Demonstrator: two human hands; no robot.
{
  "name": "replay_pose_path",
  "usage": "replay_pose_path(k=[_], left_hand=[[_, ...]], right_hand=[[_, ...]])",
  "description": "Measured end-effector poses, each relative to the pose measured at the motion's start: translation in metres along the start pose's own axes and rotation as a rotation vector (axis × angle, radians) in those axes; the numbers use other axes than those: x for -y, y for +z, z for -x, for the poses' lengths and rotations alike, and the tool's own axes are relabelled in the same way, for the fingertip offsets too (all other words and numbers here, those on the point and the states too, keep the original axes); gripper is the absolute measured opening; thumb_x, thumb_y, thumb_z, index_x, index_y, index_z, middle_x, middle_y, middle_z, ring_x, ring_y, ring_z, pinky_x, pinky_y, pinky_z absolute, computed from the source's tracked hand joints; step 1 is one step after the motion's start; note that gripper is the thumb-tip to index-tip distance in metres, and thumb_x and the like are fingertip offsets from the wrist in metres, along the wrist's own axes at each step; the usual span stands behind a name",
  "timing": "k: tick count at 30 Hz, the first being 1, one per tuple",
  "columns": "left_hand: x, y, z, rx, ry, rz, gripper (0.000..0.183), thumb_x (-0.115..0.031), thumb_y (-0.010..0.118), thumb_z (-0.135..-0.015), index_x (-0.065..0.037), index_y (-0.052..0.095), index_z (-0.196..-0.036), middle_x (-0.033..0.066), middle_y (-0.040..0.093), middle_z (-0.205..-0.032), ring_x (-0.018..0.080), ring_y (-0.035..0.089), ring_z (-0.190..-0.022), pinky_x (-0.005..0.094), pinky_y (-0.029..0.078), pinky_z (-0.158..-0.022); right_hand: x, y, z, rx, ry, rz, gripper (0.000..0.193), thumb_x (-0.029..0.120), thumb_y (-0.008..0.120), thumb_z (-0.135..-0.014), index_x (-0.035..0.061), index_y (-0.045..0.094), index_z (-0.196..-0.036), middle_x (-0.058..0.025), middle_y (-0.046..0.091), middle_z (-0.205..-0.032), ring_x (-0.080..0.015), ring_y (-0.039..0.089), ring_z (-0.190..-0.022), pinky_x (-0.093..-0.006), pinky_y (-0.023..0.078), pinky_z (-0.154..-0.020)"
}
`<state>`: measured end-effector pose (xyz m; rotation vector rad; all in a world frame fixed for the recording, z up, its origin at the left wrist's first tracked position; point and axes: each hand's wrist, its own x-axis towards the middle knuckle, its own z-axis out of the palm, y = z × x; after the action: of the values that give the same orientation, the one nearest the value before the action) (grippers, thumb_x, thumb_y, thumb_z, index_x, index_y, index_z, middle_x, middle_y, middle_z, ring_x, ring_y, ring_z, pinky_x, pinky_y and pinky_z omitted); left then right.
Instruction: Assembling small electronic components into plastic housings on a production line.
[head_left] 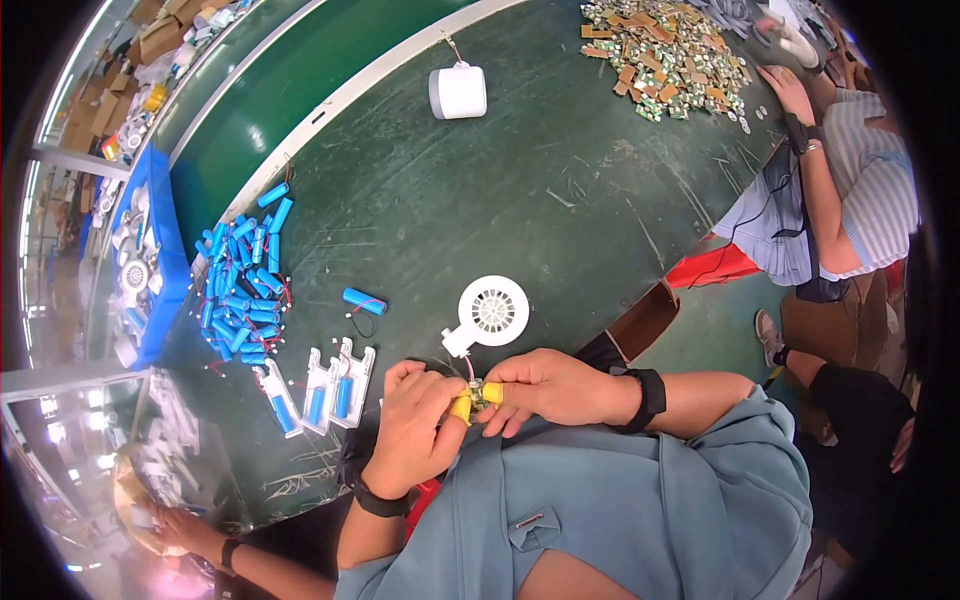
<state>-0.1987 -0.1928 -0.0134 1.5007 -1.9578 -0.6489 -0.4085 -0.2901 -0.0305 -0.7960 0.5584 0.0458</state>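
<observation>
My left hand [412, 425] and my right hand [548, 388] meet close to my body, fingers pinched. Yellow finger covers are on some of the fingertips. Between them is a small green circuit board [477, 396], mostly hidden by the fingers. Thin wires run up from it to a white round fan unit [494, 311] with a slotted grille, which lies on the green table [420, 210] just beyond. One blue cylindrical battery [364, 301] with leads lies left of the fan. Nearer my left hand are several white plastic housings [345, 385] with blue batteries in them.
A heap of blue batteries [240, 285] lies at left, beside a blue bin [165, 260] of white parts. A white and grey device [458, 92] stands at the back. Circuit boards [670, 65] are piled far right, near a co-worker's hand [788, 95]. Another person's hand [185, 530] shows lower left.
</observation>
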Motion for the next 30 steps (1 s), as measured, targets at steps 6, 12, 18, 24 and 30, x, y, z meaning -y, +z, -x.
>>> replay_pose_path(k=[6,12,18,24,30], left_hand=[[-0.003,0.002,0.000,-0.012,0.018,0.013,0.024,-0.003,0.063,-0.076,-0.003,0.064,-0.099,0.0096,0.060,-0.082,0.0298,0.058,-0.075,0.0465,0.043,-0.095],[-0.004,0.002,0.000,-0.006,0.005,0.014,0.023,-0.003,0.065,-0.075,-0.003,0.063,-0.098,0.0090,0.061,-0.082,0.0297,0.059,-0.076,0.0455,0.044,-0.095],[-0.002,0.001,0.000,0.001,-0.005,0.011,0.022,-0.004,0.065,-0.076,-0.003,0.063,-0.098,0.0089,0.060,-0.081,0.0297,0.059,-0.076,0.0446,0.044,-0.095],[-0.001,-0.001,0.000,0.008,-0.015,0.027,0.021,-0.005,0.066,-0.078,-0.003,0.064,-0.099,0.0088,0.059,-0.080,0.0297,0.059,-0.075,0.0445,0.045,-0.095],[-0.005,-0.010,0.008,0.026,-0.088,0.209,0.023,0.002,0.061,-0.083,0.001,0.065,-0.106,0.0107,0.063,-0.090,0.0252,0.062,-0.084,0.0394,0.047,-0.095]], right_hand=[[0.002,0.002,-0.002,-0.027,0.040,0.020,0.024,0.009,0.046,-0.107,-0.0046,0.063,-0.116,-0.0128,0.072,-0.110,-0.0186,0.074,-0.099,-0.0304,0.061,-0.084],[0.000,0.004,-0.003,-0.040,0.024,0.014,0.023,0.009,0.047,-0.106,-0.0048,0.064,-0.112,-0.0127,0.072,-0.106,-0.0181,0.074,-0.094,-0.0299,0.061,-0.080],[-0.003,0.001,-0.001,-0.011,0.023,0.035,0.025,0.014,0.047,-0.109,-0.0029,0.061,-0.121,-0.0116,0.072,-0.115,-0.0183,0.073,-0.102,-0.0306,0.060,-0.087],[-0.002,-0.002,0.003,0.015,0.002,0.044,0.026,0.012,0.046,-0.108,-0.0022,0.060,-0.125,-0.0110,0.071,-0.116,-0.0169,0.072,-0.102,-0.0303,0.059,-0.089],[0.002,-0.007,0.008,-0.035,-0.041,0.118,0.027,0.011,0.048,-0.105,-0.0025,0.061,-0.124,-0.0098,0.072,-0.110,-0.0151,0.072,-0.096,-0.0286,0.059,-0.081]])
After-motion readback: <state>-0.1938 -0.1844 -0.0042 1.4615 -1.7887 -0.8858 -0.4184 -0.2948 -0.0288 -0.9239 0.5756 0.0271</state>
